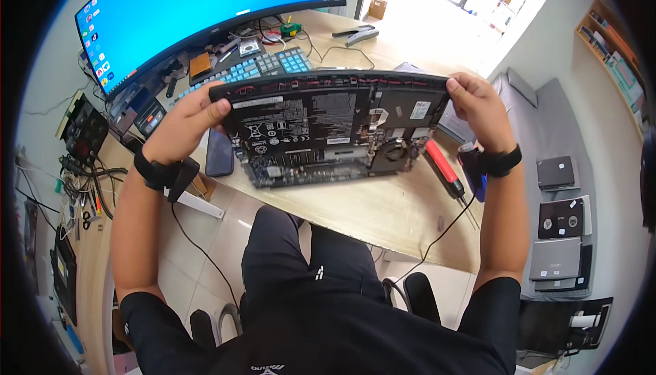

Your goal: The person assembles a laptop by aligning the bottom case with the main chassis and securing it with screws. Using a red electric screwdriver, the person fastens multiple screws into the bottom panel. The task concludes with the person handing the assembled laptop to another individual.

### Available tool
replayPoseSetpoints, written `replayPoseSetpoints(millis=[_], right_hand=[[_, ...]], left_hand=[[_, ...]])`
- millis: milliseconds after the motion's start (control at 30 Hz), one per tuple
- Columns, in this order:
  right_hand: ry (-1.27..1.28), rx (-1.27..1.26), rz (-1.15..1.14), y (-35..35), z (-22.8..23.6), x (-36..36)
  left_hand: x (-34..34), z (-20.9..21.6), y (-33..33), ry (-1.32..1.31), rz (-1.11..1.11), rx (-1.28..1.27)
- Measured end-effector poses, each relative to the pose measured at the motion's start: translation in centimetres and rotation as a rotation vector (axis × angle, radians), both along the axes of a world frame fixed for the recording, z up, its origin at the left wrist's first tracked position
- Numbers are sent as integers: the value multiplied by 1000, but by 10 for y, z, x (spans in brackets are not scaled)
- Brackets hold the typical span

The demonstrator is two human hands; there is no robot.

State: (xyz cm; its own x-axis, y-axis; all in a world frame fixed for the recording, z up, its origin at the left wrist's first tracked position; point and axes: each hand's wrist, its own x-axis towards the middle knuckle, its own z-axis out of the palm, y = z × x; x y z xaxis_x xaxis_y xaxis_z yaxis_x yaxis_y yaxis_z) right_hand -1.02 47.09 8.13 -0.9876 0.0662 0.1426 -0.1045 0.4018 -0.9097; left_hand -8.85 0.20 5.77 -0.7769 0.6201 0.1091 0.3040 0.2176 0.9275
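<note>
An opened laptop base (pixel 328 126) is held up over the desk, tilted so its inside faces me. Its black battery (pixel 297 119), a round fan (pixel 393 156) and the circuit boards lie exposed, and the lower edge is a little blurred. My left hand (pixel 188 119) grips the upper left corner, thumb on the near side. At the upper right corner my right hand (pixel 482 108) pinches the edge the same way. The far-side fingers of both hands are mostly hidden. Just right of the laptop base lies a red and black electric screwdriver (pixel 443 170).
A dark smartphone (pixel 219 151) lies left on the wooden desk (pixel 342 214). Behind stand a blue-white keyboard (pixel 260 67) and a wide curved monitor (pixel 219 16). A stapler (pixel 357 35) and tape measure (pixel 291 29) sit farther back. Several laptops (pixel 557 259) rest on the grey sofa at right.
</note>
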Motion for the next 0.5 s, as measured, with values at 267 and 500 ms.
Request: replayPoseSetpoints(millis=[267, 500], right_hand=[[-281, -100, 32, -5, -19, -2], [-434, -114, 122, 7, -75, -43]], left_hand=[[1, -52, 4, -359, -1, 127], [-10, -90, 5, -506, 28, 198]])
